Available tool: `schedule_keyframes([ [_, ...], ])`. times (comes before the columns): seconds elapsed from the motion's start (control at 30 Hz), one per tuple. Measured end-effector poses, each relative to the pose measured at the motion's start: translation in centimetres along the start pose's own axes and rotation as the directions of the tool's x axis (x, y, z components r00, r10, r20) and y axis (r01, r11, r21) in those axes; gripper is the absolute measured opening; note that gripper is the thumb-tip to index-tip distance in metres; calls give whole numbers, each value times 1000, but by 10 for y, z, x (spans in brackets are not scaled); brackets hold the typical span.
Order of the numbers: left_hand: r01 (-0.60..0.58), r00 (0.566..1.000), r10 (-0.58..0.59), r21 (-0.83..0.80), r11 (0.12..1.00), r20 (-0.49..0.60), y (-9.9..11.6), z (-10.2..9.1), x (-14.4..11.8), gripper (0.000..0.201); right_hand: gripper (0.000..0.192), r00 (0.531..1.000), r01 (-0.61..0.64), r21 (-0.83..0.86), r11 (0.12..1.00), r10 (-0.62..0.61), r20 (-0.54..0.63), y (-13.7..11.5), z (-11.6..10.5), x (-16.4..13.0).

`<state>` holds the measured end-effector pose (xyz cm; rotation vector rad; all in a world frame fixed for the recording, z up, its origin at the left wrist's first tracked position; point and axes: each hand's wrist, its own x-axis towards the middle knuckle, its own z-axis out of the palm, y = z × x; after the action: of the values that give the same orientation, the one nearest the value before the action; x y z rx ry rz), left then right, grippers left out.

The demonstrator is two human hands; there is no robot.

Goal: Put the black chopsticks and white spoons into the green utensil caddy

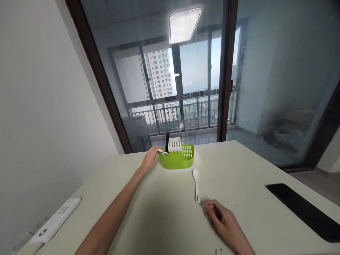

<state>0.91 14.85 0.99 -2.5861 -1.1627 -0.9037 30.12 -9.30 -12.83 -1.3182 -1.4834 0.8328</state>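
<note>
A green slotted cutlery basket with a white base stands toward the far edge of the table. My left hand reaches to its left end, fingers closed on a white spoon; part of the grip is hidden. Close to these fingers shows another white spoon bowl. Dark chopsticks stand upright in the basket, beside a white slotted insert. Another white spoon lies on the table, its handle toward me. Just right of that handle's end, my right hand rests loosely curled, with nothing visible in it.
On the pale table, a long black flat object lies at the right. A white power strip-like device lies at the left edge by the wall. Glass sliding doors with dark frames rise behind the table.
</note>
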Motion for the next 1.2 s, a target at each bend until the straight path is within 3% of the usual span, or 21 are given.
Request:
schedule_keyframes([
  [0.17,50,999,-49,66,997,-13,1,3,-16,34,41,1000,15,3,1000,-15,-3,0,1,0],
  [0.37,54,990,-42,88,995,-132,19,-2,-34,47,42,1000,7,-9,1000,-6,13,4,3,1],
  [0.6,-39,999,38,117,992,16,28,0,-27,58,42,1000,8,-13,1000,-8,4,1,2,2],
  [0.93,-29,998,23,131,991,54,9,-10,-13,33,42,999,-16,-17,1000,17,32,3,0,-1],
  [1.07,-42,996,35,77,996,85,4,-13,-17,35,43,999,-22,-19,1000,23,33,2,0,0],
  [1.13,-53,996,50,38,998,72,7,-13,-24,41,44,999,-20,-20,1000,21,31,1,1,0],
  [1.2,-27,999,28,20,999,-31,16,-11,-36,47,44,999,-14,-16,1000,15,30,0,1,0],
])
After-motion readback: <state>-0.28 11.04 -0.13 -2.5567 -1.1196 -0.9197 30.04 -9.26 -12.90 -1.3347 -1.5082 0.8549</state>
